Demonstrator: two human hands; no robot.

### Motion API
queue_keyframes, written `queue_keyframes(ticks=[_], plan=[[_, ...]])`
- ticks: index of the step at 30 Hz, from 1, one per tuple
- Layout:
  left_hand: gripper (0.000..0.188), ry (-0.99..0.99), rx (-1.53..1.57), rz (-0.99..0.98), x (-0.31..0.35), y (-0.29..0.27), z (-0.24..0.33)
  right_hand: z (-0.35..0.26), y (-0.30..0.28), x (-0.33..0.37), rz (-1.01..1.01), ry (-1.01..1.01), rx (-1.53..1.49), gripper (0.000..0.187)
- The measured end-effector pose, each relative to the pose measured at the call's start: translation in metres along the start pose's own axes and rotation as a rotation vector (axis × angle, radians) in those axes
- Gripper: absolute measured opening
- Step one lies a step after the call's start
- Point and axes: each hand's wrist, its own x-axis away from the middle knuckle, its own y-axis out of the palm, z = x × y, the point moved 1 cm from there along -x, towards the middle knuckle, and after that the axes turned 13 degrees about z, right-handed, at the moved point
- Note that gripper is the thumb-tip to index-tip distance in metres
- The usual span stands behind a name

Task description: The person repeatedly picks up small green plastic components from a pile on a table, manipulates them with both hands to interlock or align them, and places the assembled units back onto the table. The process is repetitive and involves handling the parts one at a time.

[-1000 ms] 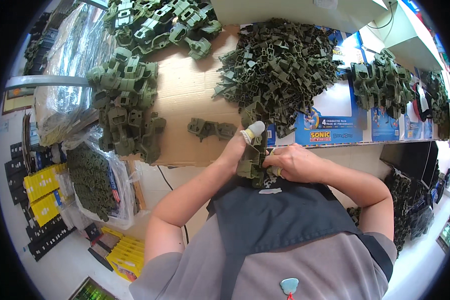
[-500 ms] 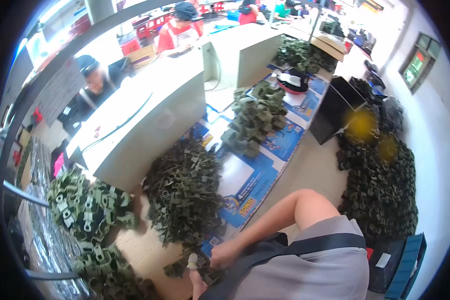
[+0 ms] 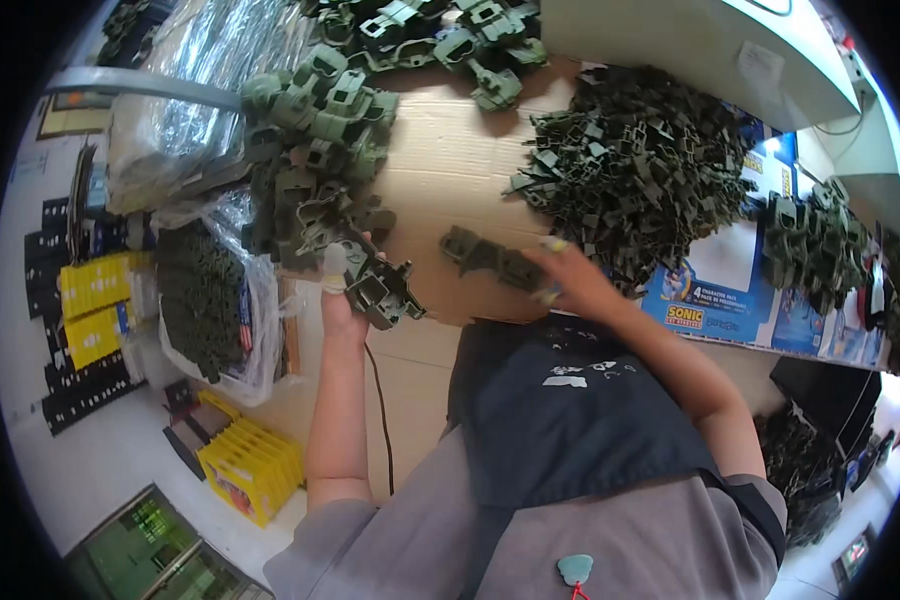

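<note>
My left hand (image 3: pixel 341 290), with a pale wrap on a fingertip, is closed round an olive-green moulded plastic part (image 3: pixel 382 288) with open frames and clips. It is beside a stack of larger olive-green plastic shells (image 3: pixel 335 120). My right hand (image 3: pixel 580 280) has pale wraps on its fingertips. Thumb and forefinger close about the right end of another olive-green plastic part (image 3: pixel 485 257), low over the cardboard sheet (image 3: pixel 445 150). Between the hands, bare cardboard shows. The undersides of both held parts are hidden.
A large heap of dark green plastic parts (image 3: pixel 640 170) lies right of the cardboard. Plastic-wrapped bundles (image 3: pixel 205 70) and a bagged box of green parts (image 3: pixel 200 295) stand left. Yellow cartons (image 3: pixel 250 465) sit on the floor. A black cable (image 3: pixel 380 420) hangs by my left forearm.
The view has swung left and down toward my body. My hands were close together at the table's edge; they are now apart, each at its own green part.
</note>
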Motion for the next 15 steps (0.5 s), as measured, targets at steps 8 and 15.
queue_keyframes(ticks=[8, 15], plan=[[0.046, -0.177, 0.195, -0.088, 0.02, 0.008, -0.062, -0.014, -0.006, -0.028, -0.128, 0.703, -0.816, 0.068], [0.045, 0.025, -0.017, -0.302, 0.041, 0.088, -0.112, -0.07, -0.058, -0.003, 0.123, 0.494, -0.57, 0.068]])
